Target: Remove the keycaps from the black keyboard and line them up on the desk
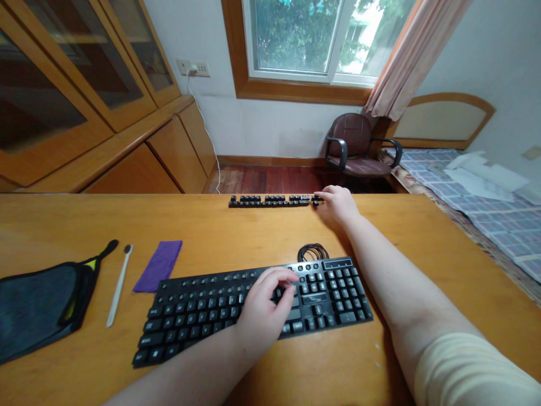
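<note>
A black keyboard [203, 316] lies at a slight angle on the desk, with bare key switches along its upper rows at the left. My left hand [266, 299] rests over its middle-right keys, fingers loosely curled, a small gap between thumb and forefinger. Nothing shows in that gap. At the desk's far edge, loose black keycaps [270, 201] stand in two rows. My right hand [338, 204] reaches to their right end, fingertips closed at a small keycap [315, 203] group there. What exactly sits between those fingertips is too small to make out.
A coiled black cable [313, 252] lies behind the keyboard. Left of it are a purple cloth [159, 266], a white toothbrush [119, 286] with dark bristles and a dark mesh pouch [40, 307]. Beyond the wooden desk [203, 225] stands an armchair [357, 146].
</note>
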{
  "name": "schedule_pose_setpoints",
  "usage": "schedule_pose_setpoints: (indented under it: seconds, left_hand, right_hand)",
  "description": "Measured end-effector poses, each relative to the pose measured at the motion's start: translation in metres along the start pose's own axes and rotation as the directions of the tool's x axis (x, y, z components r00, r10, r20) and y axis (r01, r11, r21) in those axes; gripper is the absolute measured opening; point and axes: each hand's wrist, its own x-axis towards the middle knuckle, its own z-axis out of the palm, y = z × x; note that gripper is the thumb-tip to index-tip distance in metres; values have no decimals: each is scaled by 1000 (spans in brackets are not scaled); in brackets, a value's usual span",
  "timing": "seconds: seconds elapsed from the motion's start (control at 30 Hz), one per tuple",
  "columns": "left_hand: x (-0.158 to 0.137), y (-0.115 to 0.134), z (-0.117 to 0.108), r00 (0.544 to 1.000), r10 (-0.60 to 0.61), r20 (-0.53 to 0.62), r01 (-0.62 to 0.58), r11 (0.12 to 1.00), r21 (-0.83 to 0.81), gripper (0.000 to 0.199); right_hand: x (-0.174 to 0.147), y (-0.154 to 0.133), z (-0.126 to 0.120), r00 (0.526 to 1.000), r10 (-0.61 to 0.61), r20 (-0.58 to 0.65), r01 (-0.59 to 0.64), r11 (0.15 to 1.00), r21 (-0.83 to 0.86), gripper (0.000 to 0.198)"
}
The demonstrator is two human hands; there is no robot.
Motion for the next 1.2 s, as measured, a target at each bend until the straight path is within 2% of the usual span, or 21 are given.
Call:
schedule_pose_setpoints:
  seconds: [0.53, 0.63, 0.73, 0.83, 0.97, 1.07, 1.2]
  left_hand:
    - [0, 0, 0, 1000, -6, 5, 6, 1000, 10, 17]
    - [0, 1, 0, 1000, -8, 3, 8, 1000, 13, 16]
    - [0, 2, 0, 1000, -8, 3, 8, 1000, 11, 16]
    - [0, 2, 0, 1000, -11, 7, 11, 1000, 8, 16]
    - [0, 1, 0, 1000, -17, 3, 17, 1000, 6, 16]
    - [0, 2, 0, 1000, -17, -2, 17, 1000, 2, 17]
    - [0, 2, 1, 1000, -19, 0, 19, 1000, -5, 17]
  right_hand:
    - [-1, -4, -4, 1000, -5, -31, 5, 1000, 10, 29]
    - [0, 0, -11, 998, 33, -60, -29, 997, 74, 29]
    - [0, 0, -20, 987, 133, -86, -116, 977, 180, 27]
    - [1, -8, -23, 987, 154, -50, -135, 955, 266, 37]
    - [2, -26, -12, 988, 140, -58, -116, 945, 307, 20]
    - [3, -35, 1, 986, 158, -56, -137, 953, 272, 23]
    - [3, -35, 12, 986, 165, 14, -164, 961, 223, 27]
